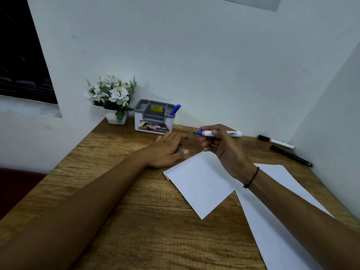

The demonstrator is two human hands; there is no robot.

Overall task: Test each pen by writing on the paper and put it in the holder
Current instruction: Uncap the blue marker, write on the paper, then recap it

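Note:
My right hand (224,147) holds a white marker with a blue tip (206,133) level above the desk, tip uncapped and pointing left. My left hand (167,151) rests palm down on the wood just left of the small paper (202,184), with something blue, perhaps the cap, partly hidden under its fingers. The paper carries a short blue scribble near its left corner. The grey and white holder (153,117) stands at the back by the wall with one blue pen (175,109) in its right slot. Two more pens lie at the far right: a white marker with a black cap (276,141) and a black pen (292,155).
A pot of white flowers (112,98) stands left of the holder. A larger white sheet (276,211) lies under my right forearm. Walls close the wooden desk (136,211) at the back and right; a dark window is at the far left.

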